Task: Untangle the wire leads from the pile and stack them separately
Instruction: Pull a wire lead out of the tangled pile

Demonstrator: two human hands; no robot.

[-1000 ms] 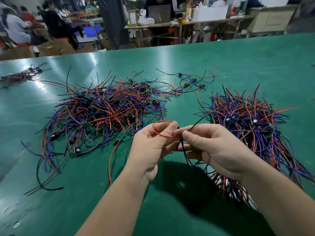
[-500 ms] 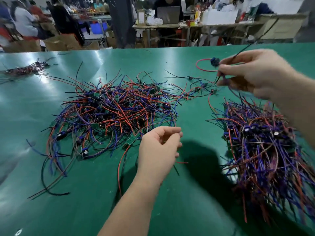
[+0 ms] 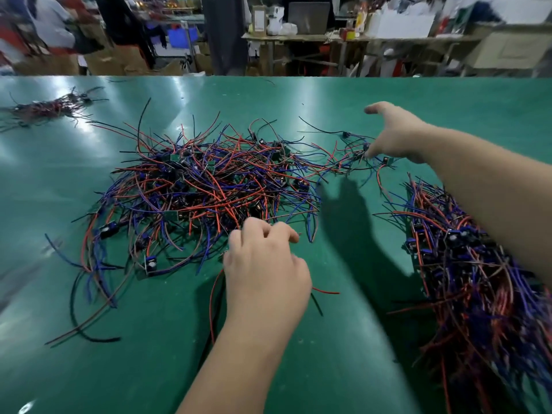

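Three wire heaps lie on the table [image 3: 418, 94]. Far left is a small bundle [image 3: 50, 107], then the tangled pile [image 3: 209, 186]. The left hand [image 3: 265, 273] sits at the pile's near edge, fingers curled down over a red wire [image 3: 211, 303]; I cannot tell whether they pinch anything. Further right a loose cluster [image 3: 355, 156] of leads trails off the pile. The right hand [image 3: 394, 135] reaches over it, thumb flung wide, straight fingers touching the wires and holding nothing. The sorted stack [image 3: 478, 264] lies under that forearm. Half a second ago this hand pinched one lead aloft. That lead has left it, where I cannot tell. One lead looks freed, and the next pick is probably starting.
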